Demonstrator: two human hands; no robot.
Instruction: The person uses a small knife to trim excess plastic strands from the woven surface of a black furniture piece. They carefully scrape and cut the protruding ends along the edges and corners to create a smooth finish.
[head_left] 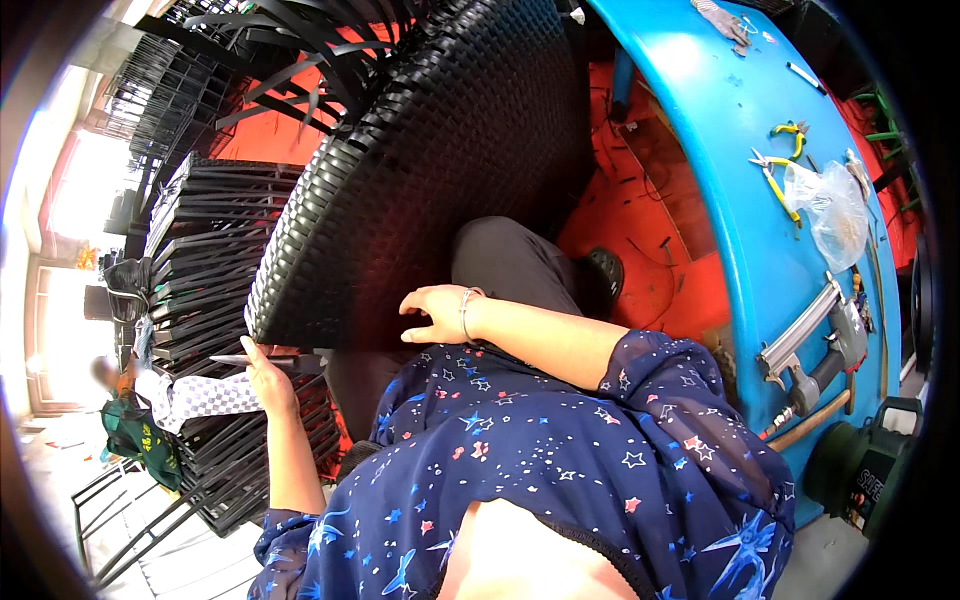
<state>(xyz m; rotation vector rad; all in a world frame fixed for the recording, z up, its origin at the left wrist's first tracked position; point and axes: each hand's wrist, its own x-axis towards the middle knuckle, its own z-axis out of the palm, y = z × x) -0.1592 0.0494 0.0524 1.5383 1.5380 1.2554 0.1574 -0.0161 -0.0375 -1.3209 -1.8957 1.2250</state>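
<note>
A large black woven panel [410,170] of flat plastic strips leans in front of me, its lower edge by my lap. At its lower left corner, my left hand [265,380] is closed round a slim, pointed grey tool [232,358]. The tip points left; the palm hides part of the tool, so its exact kind cannot be made out. My right hand [435,312], with a bracelet at the wrist, hovers over my lap near the panel's lower part. Its fingers are bent and apart, with nothing in them. Loose strips [330,50] stick out from the panel's far left edge.
To the right stands a blue table [690,110] with yellow-handled pliers [775,185], a clear plastic bag [835,215], a staple gun [820,340] and a glove [722,22]. Black metal frames [215,250] are stacked at left. A dark green container [865,460] sits at lower right.
</note>
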